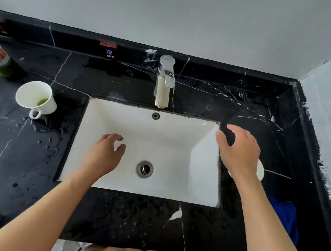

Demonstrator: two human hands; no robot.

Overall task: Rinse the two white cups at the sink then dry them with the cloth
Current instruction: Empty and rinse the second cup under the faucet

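white cup [36, 97] sits on black bench [26, 169] left of sink [118, 118], green residue inside, handle toward viewer. second white cup [260, 169] right of sink, mostly hidden under right hand [239, 152]. right grip spread wide, holding nothing. left hand [106, 153] over basin, loosely curled, empty. blue cloth [284, 214] at bench's right side. faucet [164, 82] behind sink.

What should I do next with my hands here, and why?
Probably lower your right hand onto the white cup half hidden beneath it on the counter and grip it. Both hands are empty, the tap shows no water running, and the left cup still holds green residue.
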